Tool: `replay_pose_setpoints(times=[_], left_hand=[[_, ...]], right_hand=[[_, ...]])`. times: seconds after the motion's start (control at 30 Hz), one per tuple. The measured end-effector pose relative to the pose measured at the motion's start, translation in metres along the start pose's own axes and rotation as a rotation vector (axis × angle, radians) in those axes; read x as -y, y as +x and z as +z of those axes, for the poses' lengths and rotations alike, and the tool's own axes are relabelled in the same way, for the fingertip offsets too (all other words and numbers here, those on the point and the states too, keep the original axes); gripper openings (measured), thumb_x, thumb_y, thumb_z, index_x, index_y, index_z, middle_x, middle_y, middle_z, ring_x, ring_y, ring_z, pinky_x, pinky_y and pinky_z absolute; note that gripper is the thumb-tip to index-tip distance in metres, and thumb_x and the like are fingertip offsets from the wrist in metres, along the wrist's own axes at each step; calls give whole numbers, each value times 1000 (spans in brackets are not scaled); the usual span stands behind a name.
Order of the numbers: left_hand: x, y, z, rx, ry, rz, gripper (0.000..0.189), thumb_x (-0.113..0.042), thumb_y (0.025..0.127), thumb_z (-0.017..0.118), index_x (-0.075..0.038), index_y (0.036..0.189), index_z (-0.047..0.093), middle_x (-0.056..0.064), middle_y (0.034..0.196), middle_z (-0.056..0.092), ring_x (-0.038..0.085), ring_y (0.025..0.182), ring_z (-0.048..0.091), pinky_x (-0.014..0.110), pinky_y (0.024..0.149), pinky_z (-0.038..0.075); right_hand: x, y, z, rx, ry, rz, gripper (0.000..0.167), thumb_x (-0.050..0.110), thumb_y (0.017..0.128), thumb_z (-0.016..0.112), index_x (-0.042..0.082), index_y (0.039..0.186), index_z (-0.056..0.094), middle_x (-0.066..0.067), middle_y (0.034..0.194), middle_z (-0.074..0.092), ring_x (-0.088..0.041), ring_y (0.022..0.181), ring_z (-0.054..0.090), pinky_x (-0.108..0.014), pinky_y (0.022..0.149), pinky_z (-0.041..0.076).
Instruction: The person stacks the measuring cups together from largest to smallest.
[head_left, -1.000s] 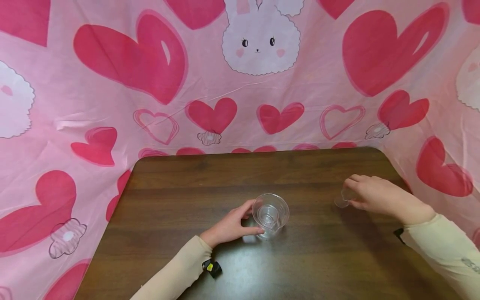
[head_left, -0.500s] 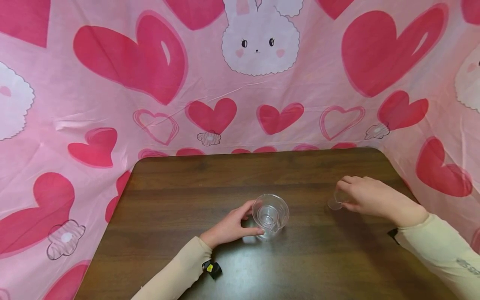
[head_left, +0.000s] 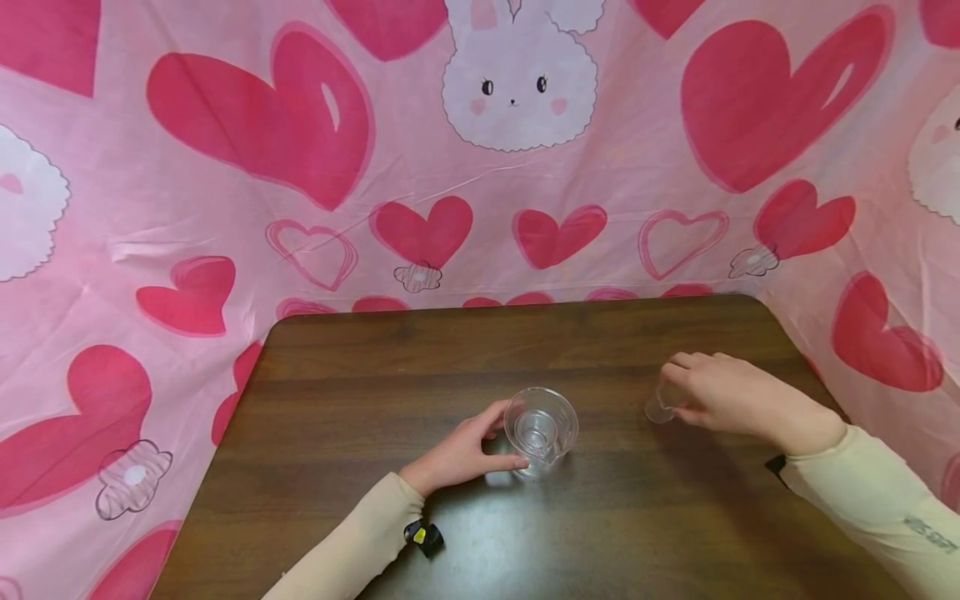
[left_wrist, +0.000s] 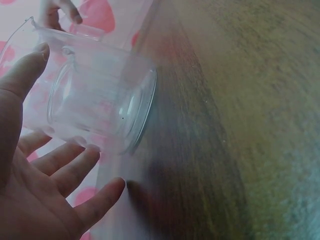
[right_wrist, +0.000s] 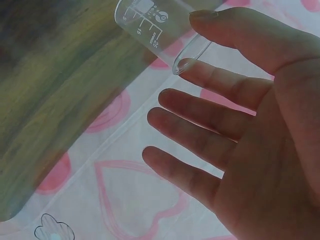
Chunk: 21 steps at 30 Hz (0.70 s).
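Observation:
A clear glass beaker (head_left: 567,425) stands upright near the middle of the dark wooden table, with a smaller glass beaker (head_left: 536,430) nested inside. My left hand (head_left: 459,450) holds the outer beaker from its left side, thumb near the rim and fingertips along the wall. To the right, my right hand (head_left: 723,393) pinches a small beaker (right_wrist: 150,27) by its rim between thumb and index finger. White volume marks show on this small beaker in the right wrist view. The other fingers (right_wrist: 200,135) of that hand stay extended away from the glass.
The wooden table (head_left: 337,400) has rounded far corners. Pink cloth (head_left: 420,158) with hearts and a rabbit print hangs behind it and along both sides. A black wrist strap (head_left: 424,537) sits at the left sleeve.
My right hand has moved left with the small beaker, closer to the nested pair. The left hand and the larger beaker have stayed where they were.

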<state>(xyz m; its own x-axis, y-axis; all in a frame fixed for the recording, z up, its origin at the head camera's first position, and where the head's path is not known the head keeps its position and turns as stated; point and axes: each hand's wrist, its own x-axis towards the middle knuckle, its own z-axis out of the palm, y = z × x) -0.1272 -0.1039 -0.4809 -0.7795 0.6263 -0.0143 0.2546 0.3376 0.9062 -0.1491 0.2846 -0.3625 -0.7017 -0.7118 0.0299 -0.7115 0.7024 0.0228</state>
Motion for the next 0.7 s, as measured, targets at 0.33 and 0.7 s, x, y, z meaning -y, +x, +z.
replay_pose_setpoints(times=[0.33, 0.7], left_hand=[[-1, -1, 2, -15, -6, 17, 73, -29, 91, 84, -20, 152, 46, 0, 155, 53, 16, 135, 57, 42, 114, 46], [0, 0, 2, -17, -11, 6, 73, -28, 91, 84, -21, 153, 45, 0, 155, 53, 16, 136, 57, 43, 114, 46]], right_hand=[[9, 3, -5, -9, -7, -23, 36, 18, 72, 92, 13, 96, 65, -3, 95, 64, -24, 82, 66, -49, 71, 57], [20, 8, -9, -20, -4, -42, 35, 19, 73, 91, 15, 96, 65, -2, 98, 64, -24, 82, 65, -49, 72, 57]])
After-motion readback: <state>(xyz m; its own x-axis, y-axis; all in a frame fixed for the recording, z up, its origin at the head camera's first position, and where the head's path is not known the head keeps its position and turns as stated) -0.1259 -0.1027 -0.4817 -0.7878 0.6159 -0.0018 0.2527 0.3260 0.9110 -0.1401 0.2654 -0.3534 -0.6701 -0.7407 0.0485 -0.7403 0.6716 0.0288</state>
